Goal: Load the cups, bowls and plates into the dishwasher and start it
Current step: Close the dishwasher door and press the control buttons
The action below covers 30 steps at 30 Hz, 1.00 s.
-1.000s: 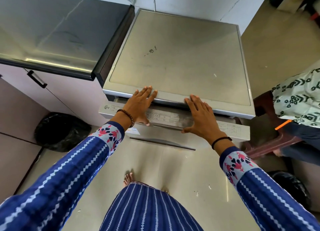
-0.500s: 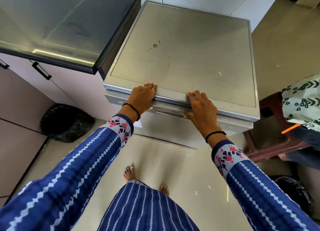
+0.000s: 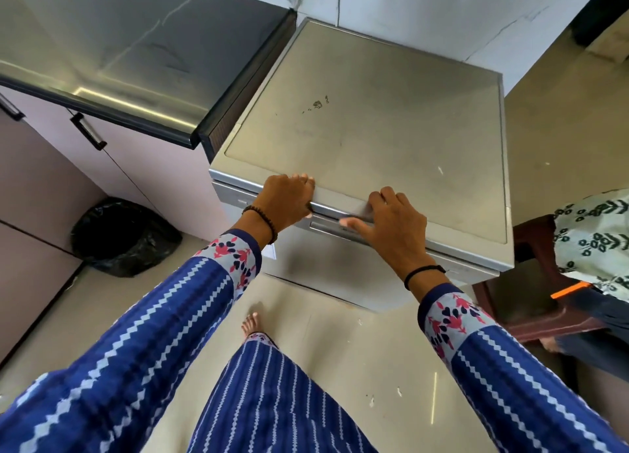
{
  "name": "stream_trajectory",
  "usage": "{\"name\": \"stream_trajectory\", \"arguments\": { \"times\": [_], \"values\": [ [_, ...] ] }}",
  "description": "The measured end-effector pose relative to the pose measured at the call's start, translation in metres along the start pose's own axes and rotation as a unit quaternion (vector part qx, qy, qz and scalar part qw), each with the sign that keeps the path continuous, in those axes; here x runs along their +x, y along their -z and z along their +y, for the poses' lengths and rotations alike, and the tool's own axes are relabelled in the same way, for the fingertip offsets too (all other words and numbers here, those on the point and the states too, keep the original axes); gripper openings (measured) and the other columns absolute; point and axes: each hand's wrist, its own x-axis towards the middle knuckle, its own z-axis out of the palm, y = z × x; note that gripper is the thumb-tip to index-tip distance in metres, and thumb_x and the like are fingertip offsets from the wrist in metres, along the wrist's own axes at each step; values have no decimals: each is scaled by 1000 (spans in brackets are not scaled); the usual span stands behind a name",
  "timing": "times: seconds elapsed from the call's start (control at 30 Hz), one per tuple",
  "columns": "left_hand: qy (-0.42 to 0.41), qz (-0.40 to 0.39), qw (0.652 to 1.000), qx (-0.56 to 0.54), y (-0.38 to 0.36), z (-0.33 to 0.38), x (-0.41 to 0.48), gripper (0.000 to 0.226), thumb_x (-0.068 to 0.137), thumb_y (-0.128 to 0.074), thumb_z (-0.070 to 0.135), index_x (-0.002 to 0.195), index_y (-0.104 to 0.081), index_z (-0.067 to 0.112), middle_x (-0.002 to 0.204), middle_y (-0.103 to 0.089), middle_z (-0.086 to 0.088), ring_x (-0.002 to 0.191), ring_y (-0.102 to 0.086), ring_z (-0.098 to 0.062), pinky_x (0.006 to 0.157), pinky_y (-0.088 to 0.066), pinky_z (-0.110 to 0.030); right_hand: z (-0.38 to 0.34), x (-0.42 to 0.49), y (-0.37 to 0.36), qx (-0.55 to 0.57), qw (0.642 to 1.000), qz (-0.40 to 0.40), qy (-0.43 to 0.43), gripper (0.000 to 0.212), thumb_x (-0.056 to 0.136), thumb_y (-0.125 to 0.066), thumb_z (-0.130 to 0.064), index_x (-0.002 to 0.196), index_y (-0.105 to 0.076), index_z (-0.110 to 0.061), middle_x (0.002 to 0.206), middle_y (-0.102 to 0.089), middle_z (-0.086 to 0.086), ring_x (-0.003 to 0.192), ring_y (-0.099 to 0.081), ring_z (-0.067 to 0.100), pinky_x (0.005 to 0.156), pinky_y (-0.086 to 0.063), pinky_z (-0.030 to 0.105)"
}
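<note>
Here both hands, left hand (image 3: 287,199) and right hand (image 3: 394,224), press the upright dishwasher (image 3: 367,139)'s front top edge; fingers bent.

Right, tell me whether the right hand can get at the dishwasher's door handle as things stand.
Probably yes: the right hand already rests at the dishwasher front edge, thumb beside the recessed door handle, with nothing between them.

Silver-grey dishwasher (image 3: 367,139), blue zigzag-striped sleeves (image 3: 143,343) with floral cuffs, black bin bag (image 3: 119,238), beige floor (image 3: 340,350)
</note>
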Motion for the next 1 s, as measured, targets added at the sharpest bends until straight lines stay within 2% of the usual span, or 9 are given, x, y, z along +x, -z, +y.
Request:
{"name": "stream_trajectory", "arguments": {
  "times": [0.07, 0.13, 0.2, 0.33, 0.4, 0.57, 0.67, 0.83, 1.0],
  "values": [
    [0, -4, 997, -77, 5, -9, 2, 46, 88, -55, 60, 111, -62, 19, 99, -69, -3, 86, -67, -26, 68, -47, -29, -7, 16, 9, 3, 1000, -9, -1, 58, 91, -50, -71, 81, -62, -14, 79, -59, 0, 63, -54, 17, 48, -32, 23],
    [20, -10, 991, -132, 13, -20, 3, 50, 88, -49, 68, 111, -63, 26, 98, -70, -4, 91, -66, -29, 70, -41, -29, -14, 36, 13, 17, 1000, -19, -5, 57, 100, -40, -63, 79, -61, -14, 73, -58, 0, 59, -56, 22, 50, -29, 24],
    [38, -6, 985, -170, 18, -32, 10, 44, 93, -45, 61, 116, -64, 30, 103, -70, -3, 96, -65, -28, 71, -38, -29, -22, 64, 14, 42, 999, -26, -15, 54, 103, -36, -56, 84, -62, -13, 74, -61, 1, 60, -57, 26, 53, -32, 27],
    [29, 35, 985, -166, 27, -69, 46, 35, 99, -43, 45, 130, -55, 32, 120, -67, 4, 105, -64, -22, 79, -47, -33, -42, 136, 19, 42, 999, -1, -2, 43, 103, -42, -50, 96, -65, -14, 81, -67, 1, 63, -55, 22, 59, -38, 27],
    [43, 61, 982, -176, 35, -97, 72, 36, 99, -44, 42, 131, -54, 30, 126, -64, 6, 111, -62, -20, 82, -49, -35, -52, 179, 24, 47, 999, 19, 11, 38, 103, -45, -47, 104, -66, -15, 88, -70, 1, 69, -63, 22, 60, -39, 26],
    [75, 141, 967, -198, 64, -173, 136, 37, 98, -48, 36, 133, -54, 23, 129, -62, 4, 112, -61, -19, 84, -54, -36, -68, 290, 33, 60, 994, 55, 67, 28, 101, -52, -37, 112, -65, -14, 99, -71, 3, 76, -67, 23, 62, -40, 24],
    [80, 171, 964, -186, 92, -219, 176, 36, 96, -51, 31, 130, -56, 22, 130, -61, 4, 114, -60, -20, 84, -48, -34, -72, 357, 45, 49, 992, 88, 75, 25, 99, -54, -33, 111, -64, -13, 103, -69, 4, 78, -66, 26, 62, -38, 25],
    [66, 227, 954, -184, 144, -290, 242, 42, 96, -52, 24, 136, -52, 16, 145, -50, -2, 129, -50, -24, 104, -41, -38, -69, 459, 75, 59, 984, 142, 88, 24, 97, -56, -31, 111, -63, -12, 106, -66, 6, 77, -66, 29, 63, -51, 30],
    [49, 266, 949, -160, 184, -339, 319, 51, 95, -54, 27, 143, -45, 15, 159, -28, -4, 139, -39, -23, 108, -36, -37, -56, 539, 102, 40, 980, 179, 82, 21, 96, -57, -23, 109, -62, -9, 109, -63, 7, 82, -65, 28, 63, -40, 26]
  ]
}}
